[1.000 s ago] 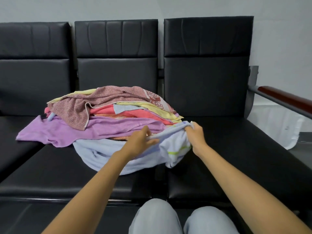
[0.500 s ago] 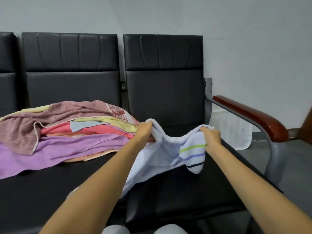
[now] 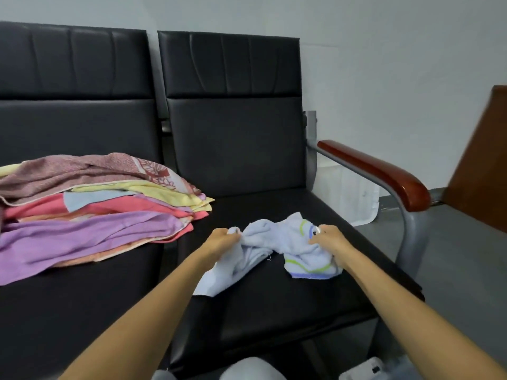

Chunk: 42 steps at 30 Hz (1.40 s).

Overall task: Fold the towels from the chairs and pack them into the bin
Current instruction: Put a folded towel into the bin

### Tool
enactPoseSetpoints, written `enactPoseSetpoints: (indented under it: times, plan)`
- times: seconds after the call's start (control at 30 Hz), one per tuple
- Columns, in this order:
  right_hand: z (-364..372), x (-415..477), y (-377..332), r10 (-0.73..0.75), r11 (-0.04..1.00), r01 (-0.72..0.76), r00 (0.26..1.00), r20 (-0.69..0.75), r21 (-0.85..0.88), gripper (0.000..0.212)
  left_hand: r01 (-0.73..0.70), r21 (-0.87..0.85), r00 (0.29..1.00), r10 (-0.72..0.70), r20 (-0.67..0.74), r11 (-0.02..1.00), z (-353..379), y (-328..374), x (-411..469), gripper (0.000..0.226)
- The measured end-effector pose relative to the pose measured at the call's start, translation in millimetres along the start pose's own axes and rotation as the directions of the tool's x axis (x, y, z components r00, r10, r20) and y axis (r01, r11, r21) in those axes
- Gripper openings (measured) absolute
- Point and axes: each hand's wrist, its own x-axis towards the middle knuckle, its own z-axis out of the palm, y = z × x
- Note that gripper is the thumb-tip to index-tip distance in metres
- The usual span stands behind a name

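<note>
Pale blue towel [image 3: 277,238] with green and blue stripes lies bunched on the black seat of the right-hand chair [image 3: 288,303]. The left hand [image 3: 220,239] grips its left end; the right hand [image 3: 330,241] grips its striped right end. A pile of coloured towels [image 3: 96,215] sits on the neighbouring seat to the left, apart from it.

Soft terry towel [image 3: 288,239], smooth matt leather-look seat [image 3: 274,292], glossy wooden armrest [image 3: 378,171]
</note>
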Motion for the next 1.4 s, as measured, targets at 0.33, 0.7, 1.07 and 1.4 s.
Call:
enactPoseSetpoints:
  times: [0.33,0.7,1.07,1.4]
  plan:
    - [-10.0,-24.9,-18.6,-0.349,0.821,0.051,0.833,0.430,0.568,0.015,-0.412,0.698,0.905,0.352,0.240,0.585,53.9,6.2,-5.1,0.060]
    - [-24.3,16.3,-5.2,-0.054,0.604,0.116,0.993,-0.105,0.789,0.026,-0.070,-0.502,0.962,-0.075,-0.264,0.862,9.5,46.2,40.3,0.022]
    - [-11.2,-7.7,2.0,-0.259,0.664,0.031,0.947,0.191,0.747,0.030,-0.435,0.159,0.896,0.408,0.175,0.886,67.6,34.6,-16.8,0.068]
    - [-8.2,-18.6,-6.8,-0.335,0.837,0.211,0.927,0.170,0.505,0.017,-0.660,-0.003,0.751,0.660,-0.021,0.751,76.8,29.9,-25.6,0.014]
